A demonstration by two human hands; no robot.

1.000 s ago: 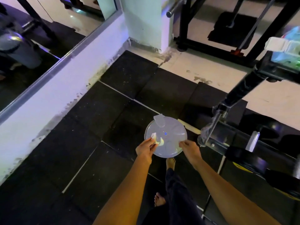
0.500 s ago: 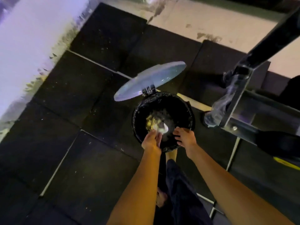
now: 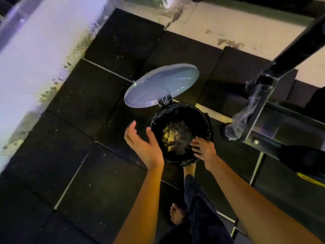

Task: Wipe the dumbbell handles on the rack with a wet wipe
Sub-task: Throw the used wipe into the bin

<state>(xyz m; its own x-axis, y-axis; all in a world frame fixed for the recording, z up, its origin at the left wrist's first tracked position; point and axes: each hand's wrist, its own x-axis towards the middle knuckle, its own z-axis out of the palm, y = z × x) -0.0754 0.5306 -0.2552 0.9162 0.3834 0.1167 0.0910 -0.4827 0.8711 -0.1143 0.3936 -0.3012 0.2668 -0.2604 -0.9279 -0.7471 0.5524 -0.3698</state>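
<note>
My left hand (image 3: 142, 145) hangs open just left of the bin (image 3: 206, 120), palm turned up and toward the bin, fingers loosely spread and the thumb standing apart; it has hold of nothing. My right hand (image 3: 204, 150) is over the bin's near right rim, back up, fingers spread and a little bent, pointing in over the opening; nothing is in it either, and I cannot tell whether the fingertips touch the black liner. The bin stands between my two hands, with its grey lid (image 3: 161, 85) tipped up on the hinge at the far side and leaning away to the left. Inside lies crumpled rubbish (image 3: 175, 138), yellowish on the left and pale grey on the right, below both hands and closer to my right fingers than to my left palm. I cannot tell which pale scrap, if any, is the wipe. The rack (image 3: 263, 95) rises on my right, well apart from my left hand and near my right, its black post slanting up to the top corner, with clear plastic wrapped round its foot. A dark dumbbell (image 3: 302, 159) sits on it at the right edge; its handle is hidden. One bare foot (image 3: 177, 215) stands on the black mats (image 3: 88, 173).
</note>
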